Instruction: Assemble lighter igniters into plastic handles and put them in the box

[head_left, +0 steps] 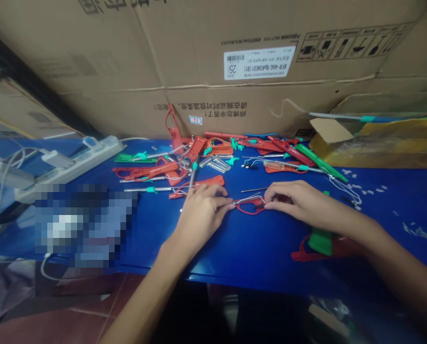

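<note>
A small red plastic handle piece [250,205] with a thin metal wire along its top lies on the blue table [235,248]. My left hand [202,210] pinches its left end with curled fingers. On its right end rests my right hand [288,198], fingertips pressed together. Just behind it lies a loose thin metal rod [253,189].
A heap of red and green plastic parts with metal rods [206,160] lies at the back of the table. A big cardboard box [213,62] walls the rear. A white power strip [77,160] sits left, a blurred patch below it. Green and red parts [319,241] lie under my right forearm.
</note>
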Demonstrator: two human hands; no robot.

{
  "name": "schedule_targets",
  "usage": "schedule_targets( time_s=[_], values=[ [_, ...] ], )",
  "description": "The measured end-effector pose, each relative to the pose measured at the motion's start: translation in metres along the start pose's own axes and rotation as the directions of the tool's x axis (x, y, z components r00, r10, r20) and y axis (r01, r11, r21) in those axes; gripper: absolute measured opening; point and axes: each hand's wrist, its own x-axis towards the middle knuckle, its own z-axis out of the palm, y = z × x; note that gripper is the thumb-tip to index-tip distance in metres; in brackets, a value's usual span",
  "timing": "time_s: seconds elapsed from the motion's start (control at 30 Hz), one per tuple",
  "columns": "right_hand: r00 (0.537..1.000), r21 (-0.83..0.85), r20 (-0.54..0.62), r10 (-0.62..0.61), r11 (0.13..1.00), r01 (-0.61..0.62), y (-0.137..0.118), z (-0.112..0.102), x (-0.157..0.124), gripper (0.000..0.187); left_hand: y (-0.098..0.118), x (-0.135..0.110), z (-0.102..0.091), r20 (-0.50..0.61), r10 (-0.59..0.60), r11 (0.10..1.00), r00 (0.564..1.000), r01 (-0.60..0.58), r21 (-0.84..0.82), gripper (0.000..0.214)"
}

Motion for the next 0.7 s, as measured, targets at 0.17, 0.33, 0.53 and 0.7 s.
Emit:
schedule_targets(
  time_s=[0.17,0.33,0.53,0.7],
  values=[
    [1.0,0.001,0.018,0.019,1.0,-0.019,-0.0001,-0.0011,-0.002,0.023,0.003,0.0,-0.0006,0.012,0.054,0.998,0.998,-0.054,0.031,0.014],
    [1.0,-0.018,0.022,0.01,1.0,-0.01,0.0021,-0.0016,-0.0031,0.021,0.004,0.0007,-0.0005,0.005,0.075,0.997,0.997,-0.075,0.035,0.016],
    [0.999,-0.003,0.033,0.016,1.0,-0.016,-0.0034,-0.0034,-0.002,0.023,0.0002,0.0022,0.0018,0.018,0.037,0.995,0.999,-0.035,-0.097,0.012],
    [0.999,-0.026,0.03,-0.019,0.999,0.02,-0.0021,-0.0057,-0.0015,0.025,-0.0015,0.0029,0.003,0.013,0.035,0.987,0.999,-0.033,-0.159,0.011]
  ],
)
